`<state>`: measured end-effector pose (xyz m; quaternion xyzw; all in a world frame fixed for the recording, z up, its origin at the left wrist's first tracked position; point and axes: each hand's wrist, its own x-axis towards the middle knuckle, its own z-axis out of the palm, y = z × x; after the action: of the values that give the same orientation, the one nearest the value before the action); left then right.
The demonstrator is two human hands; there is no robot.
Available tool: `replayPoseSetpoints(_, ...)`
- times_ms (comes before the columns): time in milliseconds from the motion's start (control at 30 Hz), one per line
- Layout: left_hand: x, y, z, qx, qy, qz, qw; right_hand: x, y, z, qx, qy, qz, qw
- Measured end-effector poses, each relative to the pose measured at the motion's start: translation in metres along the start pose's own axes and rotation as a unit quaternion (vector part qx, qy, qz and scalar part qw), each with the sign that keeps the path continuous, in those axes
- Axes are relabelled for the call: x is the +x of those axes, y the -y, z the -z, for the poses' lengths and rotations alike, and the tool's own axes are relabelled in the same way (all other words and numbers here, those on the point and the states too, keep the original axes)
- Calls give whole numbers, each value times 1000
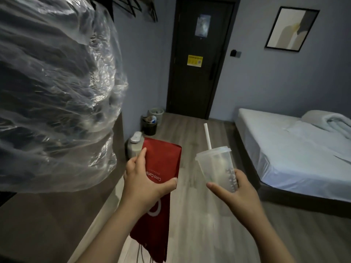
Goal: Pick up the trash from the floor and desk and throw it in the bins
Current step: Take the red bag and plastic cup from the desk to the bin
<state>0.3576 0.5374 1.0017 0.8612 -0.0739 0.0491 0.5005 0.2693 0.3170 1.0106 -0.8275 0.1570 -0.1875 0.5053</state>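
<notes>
My left hand (141, 182) grips a flat red paper coffee bag (161, 162) by its middle; the bag hangs down with its string handles at the bottom. A clear plastic cup (216, 166) with a lid and a white straw (207, 136) is held near its base in my right hand (232, 190). Both are in front of me above the wooden floor. Farther off by the left wall stand two bins: a black one (149, 126) holding some trash and a pale one (156, 113) behind it.
A large bundle wrapped in clear plastic (57, 92) fills the left side close by. A small grey cylindrical object with a white top (133, 146) sits by the wall. The bed (284, 149) lies to the right, and a dark door (197, 59) is ahead.
</notes>
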Motion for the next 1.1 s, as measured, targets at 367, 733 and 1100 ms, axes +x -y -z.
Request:
replayPoseSetpoints(367, 167, -43, -141, 29, 10, -25, 999, 207, -71, 48, 10, -13, -15, 1000)
replayPoseSetpoints(733, 329, -49, -218, 48, -22, 15, 998, 408, -103, 30, 1, 47, -12, 999)
replayPoseSetpoints(1100, 560, 7, -216, 42, -33, 45, 998, 617, -90, -81, -11, 50, -27, 998)
